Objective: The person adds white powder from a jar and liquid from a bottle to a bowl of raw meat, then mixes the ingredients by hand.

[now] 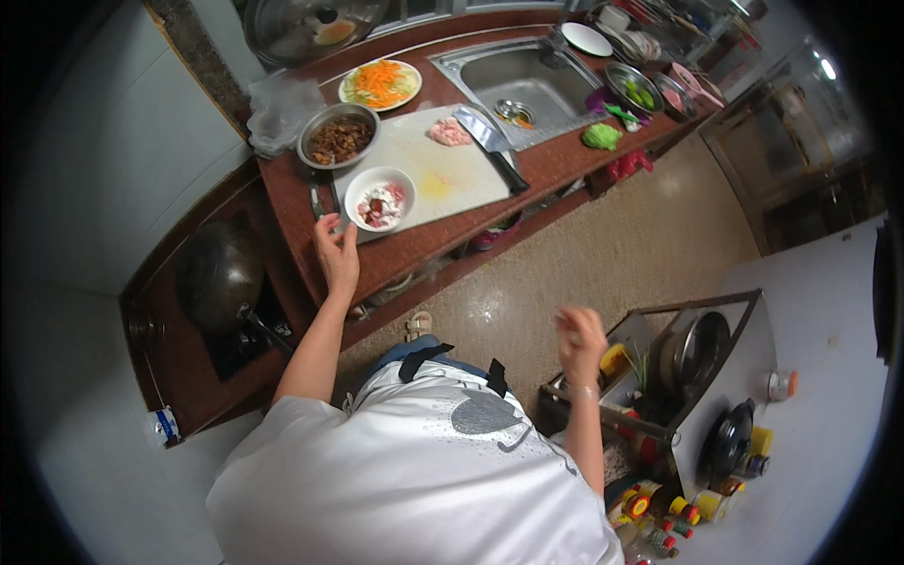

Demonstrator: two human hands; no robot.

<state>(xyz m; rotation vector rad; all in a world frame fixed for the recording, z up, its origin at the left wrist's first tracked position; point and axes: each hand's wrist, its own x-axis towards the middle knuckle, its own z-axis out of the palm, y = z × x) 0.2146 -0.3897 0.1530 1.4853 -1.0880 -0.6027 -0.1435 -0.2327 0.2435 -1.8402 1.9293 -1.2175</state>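
My left hand (337,256) is at the near left corner of the cutting board (462,194), fingers apart beside a white bowl (359,185) of meat with white powder and a dark reddish seasoning. My right hand (582,345) is raised over the floor at the right, fingers curled and blurred; whether it holds anything cannot be told. Pale pink meat (450,132) and a cleaver (482,129) with a black handle lie on the board. Left of the board a metal bowl (374,145) holds brown pieces in liquid. Behind it stands a plate of shredded carrot and pale green shreds (381,83).
Beyond the board is a steel sink (526,74); green peppers in a metal bowl (639,95) stand to its right. A wok (219,275) is on the stove at left. At right, a metal rack (713,318) holds pans, with sauce bottles (657,501) close by.
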